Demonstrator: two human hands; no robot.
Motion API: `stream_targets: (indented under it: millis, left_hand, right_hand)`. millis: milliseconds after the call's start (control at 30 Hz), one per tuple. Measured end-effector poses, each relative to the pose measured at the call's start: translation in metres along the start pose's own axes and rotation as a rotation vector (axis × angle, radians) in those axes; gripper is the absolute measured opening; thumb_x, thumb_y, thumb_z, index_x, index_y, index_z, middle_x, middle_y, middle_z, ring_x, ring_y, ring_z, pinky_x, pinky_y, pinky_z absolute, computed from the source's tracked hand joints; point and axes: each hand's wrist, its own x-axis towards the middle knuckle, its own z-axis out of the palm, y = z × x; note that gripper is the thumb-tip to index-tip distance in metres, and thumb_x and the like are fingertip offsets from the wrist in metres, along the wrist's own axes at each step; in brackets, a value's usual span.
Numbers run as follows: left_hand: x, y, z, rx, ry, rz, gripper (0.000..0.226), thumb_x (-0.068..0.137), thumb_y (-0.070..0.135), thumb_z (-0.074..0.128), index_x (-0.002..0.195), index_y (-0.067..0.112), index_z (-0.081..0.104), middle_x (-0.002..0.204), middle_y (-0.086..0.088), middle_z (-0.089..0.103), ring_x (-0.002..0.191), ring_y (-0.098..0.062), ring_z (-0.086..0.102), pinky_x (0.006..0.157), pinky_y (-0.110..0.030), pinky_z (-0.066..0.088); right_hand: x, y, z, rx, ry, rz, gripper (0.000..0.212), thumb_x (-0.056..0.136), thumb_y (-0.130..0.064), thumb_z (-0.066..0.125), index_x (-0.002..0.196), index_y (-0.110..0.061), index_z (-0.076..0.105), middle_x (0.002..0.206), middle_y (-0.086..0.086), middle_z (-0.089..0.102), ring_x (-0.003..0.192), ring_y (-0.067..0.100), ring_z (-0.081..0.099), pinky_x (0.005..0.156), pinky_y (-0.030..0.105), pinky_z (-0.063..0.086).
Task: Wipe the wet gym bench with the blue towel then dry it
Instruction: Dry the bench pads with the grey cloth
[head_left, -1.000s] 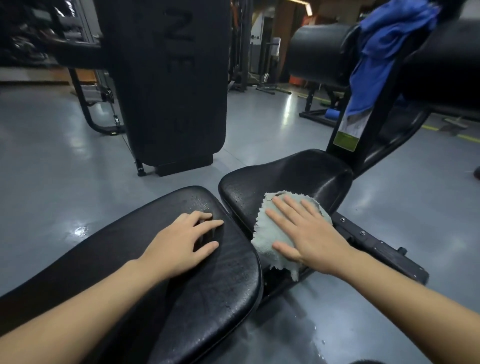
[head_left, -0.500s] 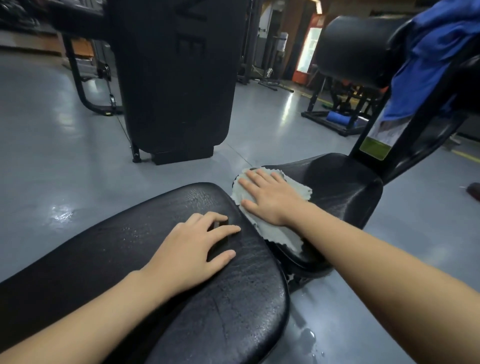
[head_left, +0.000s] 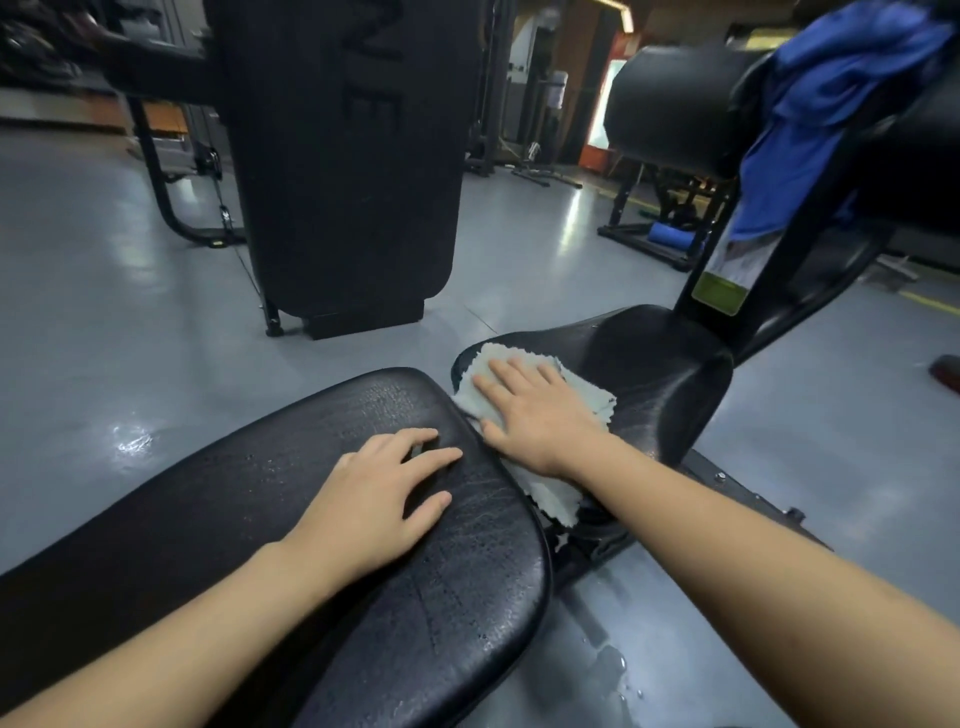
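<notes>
Nearest the camera, water lies pooled on the grey floor (head_left: 618, 670) below the bench edge. The long back pad (head_left: 363, 613) of the bench is black, cracked and beaded with droplets. The left hand (head_left: 379, 493) rests palm down near its far end, fingers spread a little and lightly bent, holding nothing.

Just beyond, across the gap between the pads, the right hand (head_left: 535, 410) lies flat on a pale grey-green cloth (head_left: 550, 496), fingers straight and close together, pressing it onto the near left part of the seat pad (head_left: 670, 384). The cloth has ragged edges; one end hangs down into the gap between the two pads, the other reaches the seat's left rim. The seat surface to the right of the cloth shows a wet sheen.

Behind the seat a black upright post (head_left: 769, 260) rises, bearing a green and white label (head_left: 724, 283). A blue towel (head_left: 821, 119) is draped over the top of that post beside a black roller pad (head_left: 680, 109), well apart from both hands and touched by neither.

Further off stands a large black machine (head_left: 343, 156) on the floor to the left, and a blue foam roller (head_left: 672, 235) lies under a frame at the back.
</notes>
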Motion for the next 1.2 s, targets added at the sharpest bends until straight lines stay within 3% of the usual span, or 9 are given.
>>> stream_targets:
  millis: [133,233,367,433,533,600,733,967,1200]
  left_hand:
    - [-0.002,0.003,-0.003,-0.016,-0.029,-0.008,0.058,0.09,0.065,0.026,0.145,0.049,0.039,0.155,0.018,0.033,0.141,-0.008,0.033,0.107,-0.033,0.037]
    - [-0.002,0.001,-0.004,-0.02,-0.038,0.002,0.049,0.097,0.058,0.039,0.144,0.048,0.041,0.156,0.018,0.033,0.142,-0.009,0.033,0.108,-0.033,0.036]
    - [-0.002,0.001,-0.004,-0.039,-0.016,0.015,0.063,0.086,0.064,0.023,0.141,0.045,0.047,0.152,0.012,0.042,0.137,-0.015,0.042,0.105,-0.038,0.041]
    - [-0.001,0.0,-0.002,-0.035,-0.012,0.017,0.064,0.085,0.064,0.022,0.141,0.045,0.047,0.151,0.011,0.042,0.137,-0.015,0.042,0.106,-0.039,0.042]
    - [-0.001,0.0,-0.001,-0.031,0.001,0.014,0.064,0.086,0.064,0.023,0.141,0.045,0.047,0.151,0.011,0.043,0.136,-0.015,0.042,0.106,-0.04,0.042]
    - [-0.001,0.0,0.0,-0.027,-0.007,0.013,0.065,0.085,0.064,0.021,0.143,0.045,0.046,0.152,0.012,0.041,0.137,-0.014,0.039,0.107,-0.04,0.041]
    - [0.0,-0.001,0.002,-0.014,-0.01,0.01,0.065,0.085,0.064,0.019,0.144,0.047,0.042,0.154,0.014,0.037,0.139,-0.012,0.036,0.108,-0.038,0.039]
    - [0.005,-0.005,-0.003,-0.015,-0.026,0.03,0.06,0.084,0.068,0.025,0.139,0.051,0.044,0.148,0.019,0.039,0.134,-0.009,0.039,0.101,-0.038,0.043]
    - [0.006,-0.003,-0.007,-0.006,-0.041,0.028,0.064,0.081,0.071,0.022,0.139,0.052,0.042,0.148,0.022,0.035,0.135,-0.006,0.037,0.1,-0.036,0.043]
  right_hand:
    - [-0.061,0.008,0.005,0.018,0.022,0.026,0.077,0.091,-0.061,0.011,0.16,-0.027,0.013,0.169,0.003,0.007,0.155,0.023,0.004,0.124,0.048,0.006]
    - [-0.099,0.017,0.016,-0.011,0.126,0.029,0.074,0.094,-0.061,0.024,0.158,-0.024,0.028,0.165,0.006,0.024,0.153,0.027,0.02,0.123,0.05,0.016]
    - [-0.11,0.021,0.021,-0.067,0.175,0.033,0.071,0.094,-0.06,0.033,0.152,-0.019,0.041,0.16,0.009,0.037,0.147,0.031,0.035,0.117,0.051,0.025]
    - [-0.094,0.018,0.016,-0.038,0.122,0.039,0.076,0.094,-0.062,0.025,0.156,-0.019,0.034,0.163,0.01,0.029,0.15,0.031,0.027,0.119,0.054,0.024]
    - [-0.053,0.008,0.007,0.006,0.018,0.039,0.081,0.091,-0.063,0.007,0.161,-0.022,0.011,0.169,0.007,0.004,0.155,0.027,0.002,0.123,0.052,0.004]
    - [-0.019,0.001,0.003,-0.017,-0.021,0.046,0.072,0.099,-0.058,0.013,0.161,-0.022,0.004,0.169,0.007,-0.002,0.155,0.026,-0.004,0.123,0.052,0.001]
    - [0.041,-0.006,0.001,-0.027,-0.061,0.035,0.066,0.103,-0.05,0.023,0.16,-0.021,0.008,0.169,0.009,0.001,0.154,0.029,-0.001,0.122,0.053,0.005]
    - [0.091,-0.015,0.001,-0.048,-0.057,0.067,0.055,0.104,-0.042,0.017,0.151,-0.022,0.035,0.162,0.008,0.026,0.151,0.03,0.014,0.117,0.056,0.014]
    - [0.007,-0.011,0.009,0.027,0.047,0.01,0.056,0.105,-0.044,0.021,0.158,-0.027,0.017,0.168,0.006,0.01,0.153,0.028,0.005,0.121,0.052,0.007]
